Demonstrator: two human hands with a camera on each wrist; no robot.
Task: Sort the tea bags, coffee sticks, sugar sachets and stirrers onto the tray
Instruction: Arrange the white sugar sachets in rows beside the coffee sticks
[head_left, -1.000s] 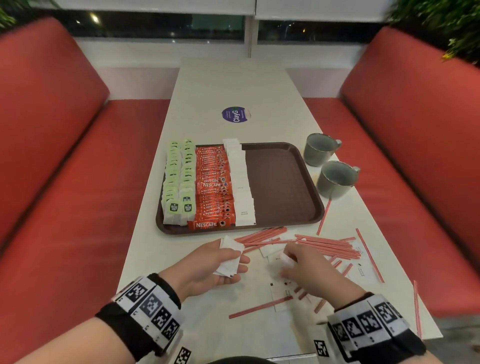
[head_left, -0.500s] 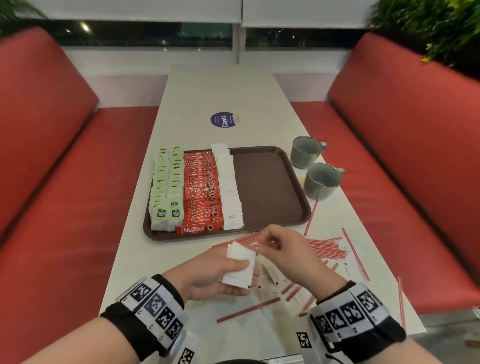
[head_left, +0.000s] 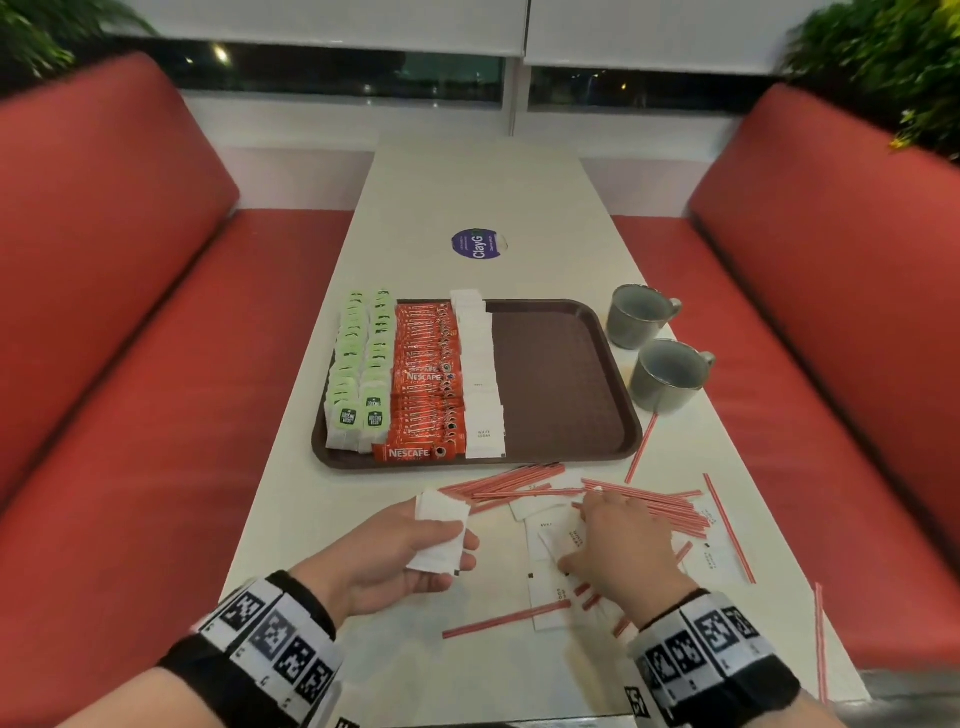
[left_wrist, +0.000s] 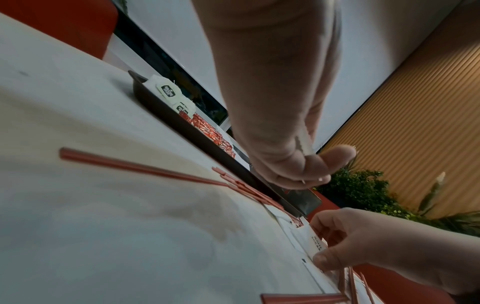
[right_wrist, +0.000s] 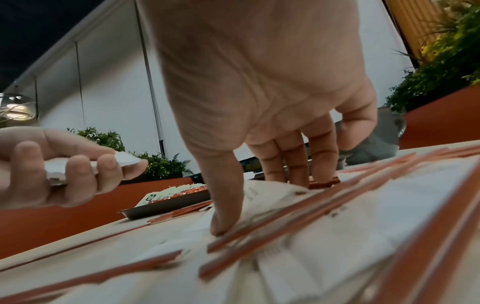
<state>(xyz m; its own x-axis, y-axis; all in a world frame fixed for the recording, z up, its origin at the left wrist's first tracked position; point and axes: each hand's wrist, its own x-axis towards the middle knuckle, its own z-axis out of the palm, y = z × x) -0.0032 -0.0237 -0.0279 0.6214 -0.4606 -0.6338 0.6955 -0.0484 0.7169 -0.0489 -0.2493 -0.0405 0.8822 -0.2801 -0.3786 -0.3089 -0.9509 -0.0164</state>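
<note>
Left hand: my left hand (head_left: 400, 556) curls round a small stack of sugar sachets (head_left: 440, 535), thumb on top, held just above the table (head_left: 467, 182)
Right hand: my right hand (head_left: 618, 545) is spread over the loose pile, thumb (right_wrist: 226, 209) and fingertips (right_wrist: 298, 174) pinching up one sachet (head_left: 563, 540) that lies on the table; it has bowed but I judge it not yet lifted
Loose pile: more white sachets lie flat under and beside my right hand, with red stirrers (head_left: 639, 501) crossing over them
Tray: the tray (head_left: 561, 384) sits just beyond the pile; tea bags (head_left: 358, 374) at its left, coffee sticks (head_left: 426, 374) next, then a sugar row (head_left: 480, 374); its right half is bare
Risk, pick: the sachet is thin and flat, so my fingers may slide off it, or drag up a second one or a stirrer lying across it
Risk, stack: adding to the left stack one-handed could fan it out and drop some
Edges: stray stirrers lie near the right table edge and a sweep of my wrist could knock them off
Room: two cups (head_left: 660, 353) stand right of the tray; the straight path from pile to tray looks open
</note>
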